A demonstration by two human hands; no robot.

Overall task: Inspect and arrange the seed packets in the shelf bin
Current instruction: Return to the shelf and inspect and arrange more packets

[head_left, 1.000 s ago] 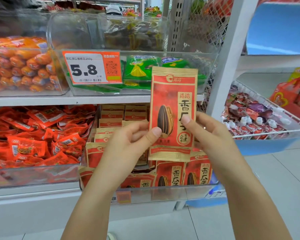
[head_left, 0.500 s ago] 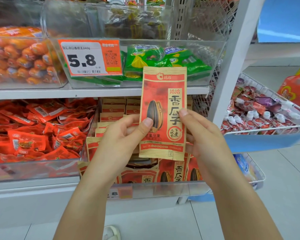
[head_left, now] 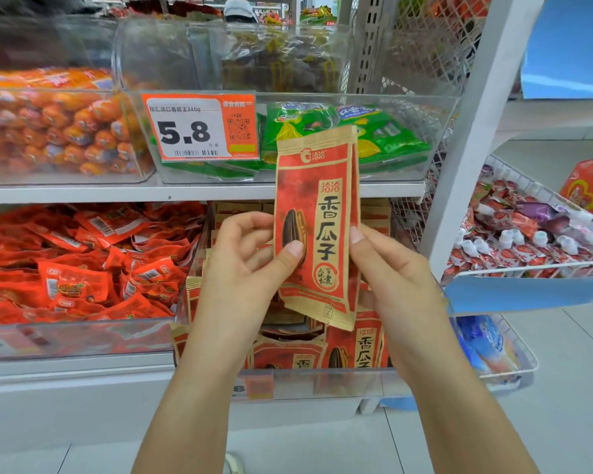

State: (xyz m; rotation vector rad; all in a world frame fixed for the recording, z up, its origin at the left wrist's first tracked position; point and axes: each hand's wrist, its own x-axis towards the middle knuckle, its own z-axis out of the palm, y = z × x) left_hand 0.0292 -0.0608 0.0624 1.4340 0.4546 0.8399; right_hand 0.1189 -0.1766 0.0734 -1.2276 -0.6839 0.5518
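Observation:
A red and tan seed packet (head_left: 317, 213) with a sunflower seed picture stands upright in front of the shelf, turned slightly so its right edge shows. My left hand (head_left: 247, 265) pinches its lower left side, thumb on the front. My right hand (head_left: 387, 268) pinches its right edge. Below and behind them, a clear shelf bin (head_left: 322, 378) holds several more of the same packets (head_left: 353, 347), some upright at the front, others stacked at the back.
A clear bin of red snack packs (head_left: 83, 265) sits to the left. The upper shelf carries orange sausages (head_left: 52, 128), green packs (head_left: 363, 131) and a 5.8 price tag (head_left: 199, 126). A white upright post (head_left: 473, 138) and wire baskets of sweets (head_left: 528, 234) stand to the right.
The packet has turned about its upright axis, so its face looks narrower and its right edge shows. Both hands still hold it at about the same height.

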